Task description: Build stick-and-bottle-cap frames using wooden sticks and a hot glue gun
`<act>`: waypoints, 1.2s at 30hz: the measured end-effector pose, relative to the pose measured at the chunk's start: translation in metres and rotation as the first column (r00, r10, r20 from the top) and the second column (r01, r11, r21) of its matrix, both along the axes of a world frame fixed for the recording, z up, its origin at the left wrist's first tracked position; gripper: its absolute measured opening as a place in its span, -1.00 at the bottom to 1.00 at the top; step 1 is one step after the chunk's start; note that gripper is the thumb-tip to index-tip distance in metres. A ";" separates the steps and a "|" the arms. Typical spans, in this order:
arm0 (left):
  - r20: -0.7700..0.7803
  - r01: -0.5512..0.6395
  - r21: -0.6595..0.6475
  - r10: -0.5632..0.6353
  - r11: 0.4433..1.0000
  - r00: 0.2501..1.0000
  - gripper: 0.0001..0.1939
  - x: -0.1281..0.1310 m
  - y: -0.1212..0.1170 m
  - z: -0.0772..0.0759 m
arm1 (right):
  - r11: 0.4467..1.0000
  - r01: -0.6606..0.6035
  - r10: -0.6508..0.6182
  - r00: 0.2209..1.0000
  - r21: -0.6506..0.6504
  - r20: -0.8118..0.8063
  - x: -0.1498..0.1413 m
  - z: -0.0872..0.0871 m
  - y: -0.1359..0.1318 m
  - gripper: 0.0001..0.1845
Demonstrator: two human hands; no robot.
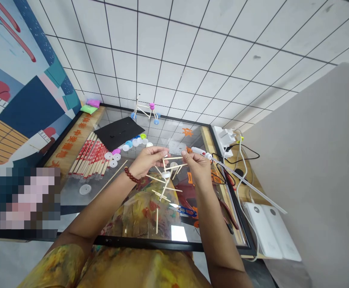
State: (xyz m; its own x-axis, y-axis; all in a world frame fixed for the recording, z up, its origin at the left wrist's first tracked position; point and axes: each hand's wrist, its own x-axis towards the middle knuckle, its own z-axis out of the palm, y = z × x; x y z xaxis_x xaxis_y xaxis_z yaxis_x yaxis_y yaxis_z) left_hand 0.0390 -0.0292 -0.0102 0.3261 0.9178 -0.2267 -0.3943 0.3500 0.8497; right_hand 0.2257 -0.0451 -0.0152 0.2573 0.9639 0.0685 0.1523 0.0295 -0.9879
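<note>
My left hand [150, 160], wearing a red bead bracelet [131, 175], pinches the upper left corner of a small wooden-stick frame [164, 164] above the glass table. My right hand [199, 165] has its thumb and fingertips closed on the right ends of the frame's sticks. A white bottle cap [165, 175] sits on the frame like a wheel. Cut stick pieces [161, 195] lie below the hands, with blue-handled thread snips [184, 209] beside them. Close to my right hand lies a white glue gun [203, 153] with a long glue stick [252, 184] at its rear.
At the back stands a stick model [147, 108] with blue wheels. Chopsticks in red wrappers [92, 156], a black sheet [119, 132] and several bottle caps [116, 157] lie left. Red-handled pliers [229, 214], cables and a power strip [224, 138] are right. Clay packets [89, 107] occupy the far left corner.
</note>
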 end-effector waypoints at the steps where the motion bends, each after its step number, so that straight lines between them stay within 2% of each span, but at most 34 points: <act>1: -0.002 -0.004 0.001 0.004 1.000 1.000 -0.68 0.000 0.000 0.000 | 1.000 0.016 -0.016 1.000 0.018 -0.002 0.000 -0.001 0.001 -0.50; 6: 0.009 -0.053 -0.008 0.053 0.999 0.999 -0.67 -0.004 0.002 0.002 | 0.962 0.182 -0.158 0.980 0.206 -0.124 0.004 0.000 -0.003 -0.59; 8: 0.013 -0.099 -0.016 0.099 0.995 0.995 -0.65 -0.008 0.006 0.002 | 0.945 0.210 -0.179 0.974 0.250 -0.140 0.011 0.002 -0.010 -0.64; 11: 0.026 -0.209 0.006 0.209 0.978 0.978 -0.64 -0.016 0.014 0.000 | 0.966 0.100 -0.078 0.992 0.238 -0.100 0.021 0.001 -0.024 -0.69; 13: 0.044 -0.291 0.023 0.290 0.956 0.956 -0.65 -0.021 0.020 -0.001 | 0.989 -0.048 0.054 0.998 0.143 -0.043 0.023 -0.003 -0.028 -0.70; 15: 0.071 -0.348 0.029 0.345 0.937 0.936 -0.63 -0.024 0.023 0.000 | 0.988 -0.143 0.146 0.988 0.058 -0.046 0.018 -0.008 -0.027 -0.68; 20: 0.154 -0.370 0.028 0.361 0.929 0.920 -0.64 -0.025 0.019 0.009 | 0.987 -0.136 0.158 0.915 0.085 -0.371 -0.003 -0.005 -0.012 -0.68; 23: 0.177 -0.322 0.058 0.308 0.945 0.935 -0.65 -0.022 0.012 0.014 | 0.984 -0.137 0.172 0.879 0.109 -0.444 -0.011 0.004 -0.007 -0.76; 26: 0.165 -0.259 0.096 0.242 0.961 0.956 -0.62 -0.019 0.007 0.017 | 0.971 -0.238 0.226 0.897 0.017 -0.379 -0.016 0.011 -0.009 -0.79; 28: 0.152 -0.237 0.118 0.219 0.964 0.964 -0.61 -0.018 0.005 0.019 | 0.942 -0.332 0.305 0.911 -0.056 -0.279 -0.021 0.012 -0.012 -0.73; 30: 0.128 -0.219 0.147 0.201 0.965 0.971 -0.61 -0.016 0.003 0.020 | 0.921 -0.384 0.369 0.914 -0.068 -0.170 -0.026 0.010 -0.014 -0.69; 32: 0.109 -0.204 0.169 0.188 0.964 0.976 -0.61 -0.013 0.001 0.021 | 0.928 -0.372 0.369 0.925 -0.016 -0.084 -0.030 0.006 -0.014 -0.70; 36: 0.165 -0.244 0.130 0.221 0.961 0.961 -0.57 -0.004 -0.002 0.018 | 0.973 -0.215 0.214 0.977 0.090 0.012 -0.033 -0.003 -0.012 -0.73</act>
State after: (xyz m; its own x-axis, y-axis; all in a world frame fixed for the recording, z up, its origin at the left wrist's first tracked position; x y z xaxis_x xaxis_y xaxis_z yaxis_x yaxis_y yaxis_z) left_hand 0.0352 -0.0316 0.0074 0.1192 0.9917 -0.0482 -0.5749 0.1085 0.8110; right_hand 0.1926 -0.0571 -0.0181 0.0448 0.9865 0.1577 0.1354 0.1504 -0.9793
